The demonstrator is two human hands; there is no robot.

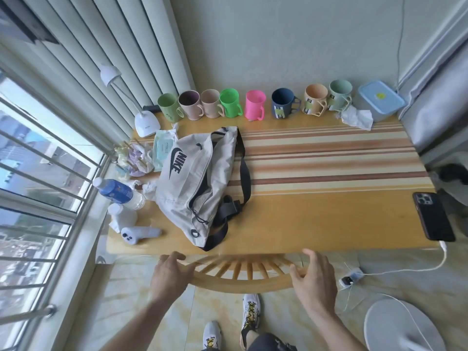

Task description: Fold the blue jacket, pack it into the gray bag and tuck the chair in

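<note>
Chair (243, 277) tucked under the wooden table (316, 219), only the curved top rail and spindles of the backrest showing past the near table edge. Left hand (169, 272) at the left end of the rail, fingers (177, 257) spread and loosely curled over the rail's upper edge, apparently touching but not clamped; contact hard to confirm owing to motion blur. Right hand (314, 277) at the right end of the rail, fingers (310, 254) splayed and open, palm facing the rail, thumb near the wood, not closed around it. Gray bag (195, 183) lying on the left part of the table, beyond the left hand and well apart from both hands, bulging, zipper partly open, dark strap (244, 171) looped across the tabletop to its right. Blue jacket not visible; possibly inside the bag, not confirmable. Row of cups (253, 103) along the far table edge, phone (433, 216) at the right edge, water bottle (119, 192) left of the bag.
</note>
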